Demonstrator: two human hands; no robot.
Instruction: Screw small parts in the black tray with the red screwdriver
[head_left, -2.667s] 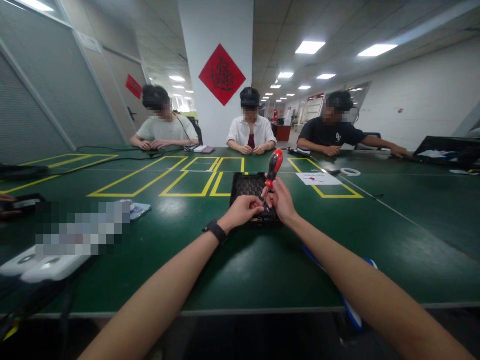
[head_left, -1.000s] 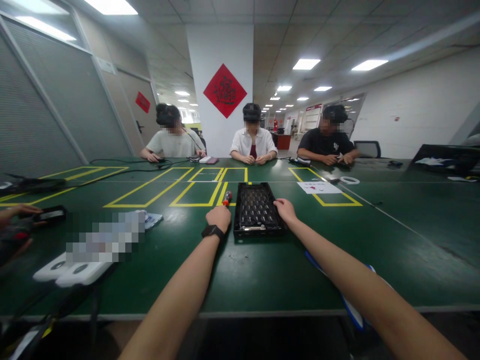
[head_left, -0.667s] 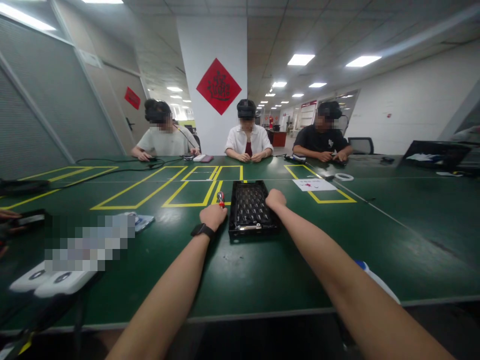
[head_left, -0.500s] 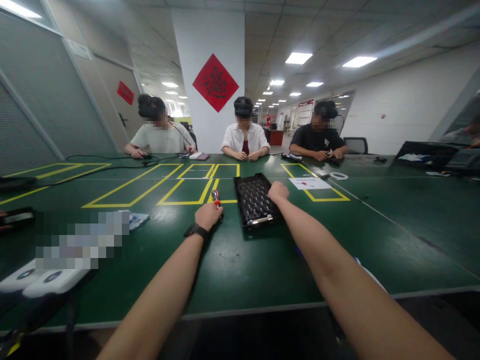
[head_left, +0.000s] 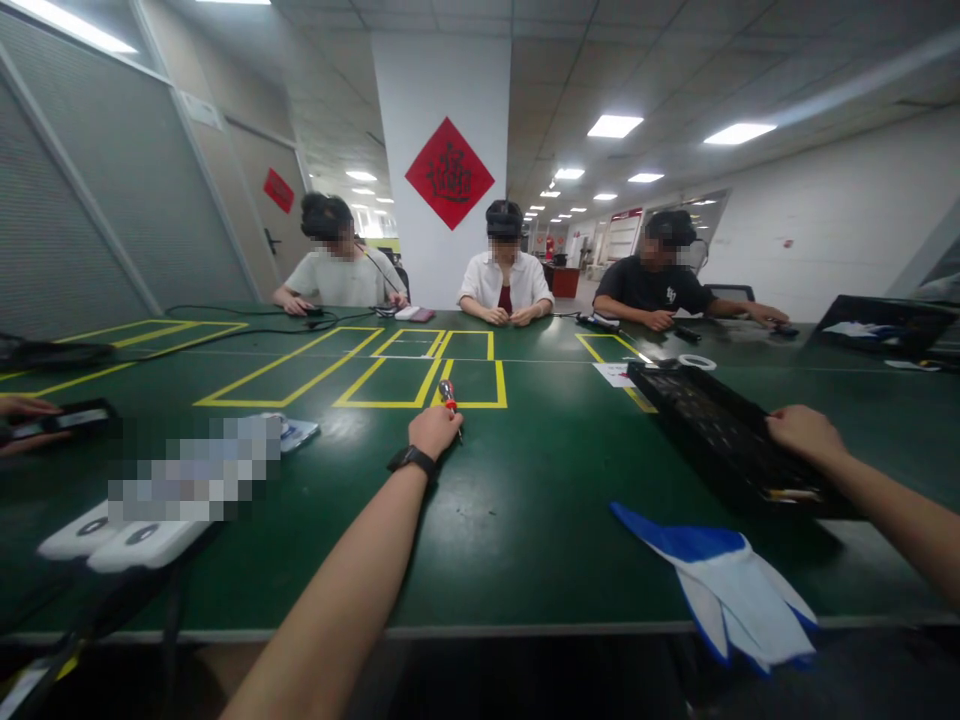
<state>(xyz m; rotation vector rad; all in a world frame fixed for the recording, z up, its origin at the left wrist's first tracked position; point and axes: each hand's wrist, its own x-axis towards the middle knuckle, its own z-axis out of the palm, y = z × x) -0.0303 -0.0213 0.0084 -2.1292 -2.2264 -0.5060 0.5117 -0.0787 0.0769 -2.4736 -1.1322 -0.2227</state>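
Observation:
My left hand [head_left: 435, 432] is closed around a screwdriver [head_left: 448, 394] with a red and clear handle, at the middle of the green table [head_left: 525, 560]. The handle sticks out beyond my fingers and the thin shaft points back toward me. On the right, my right hand [head_left: 806, 435] grips the right edge of a black tray [head_left: 697, 420] with rows of small parts in it, which are blurred. A pale strip lies at the tray's near end. Nearer to me, blue and white work gloves [head_left: 731, 580] hang over the table's front edge.
Yellow tape outlines [head_left: 382, 404] mark the tabletop. White devices [head_left: 150, 540] with cables lie at left, near another person's hand [head_left: 30, 408]. A paper sheet [head_left: 611, 374] and a tape roll [head_left: 696, 362] are beyond the tray. Three people sit opposite.
My right hand has carried the black tray from the middle to the right, uncovering the gloves. The left hand stays with the screwdriver. The view has shifted slightly.

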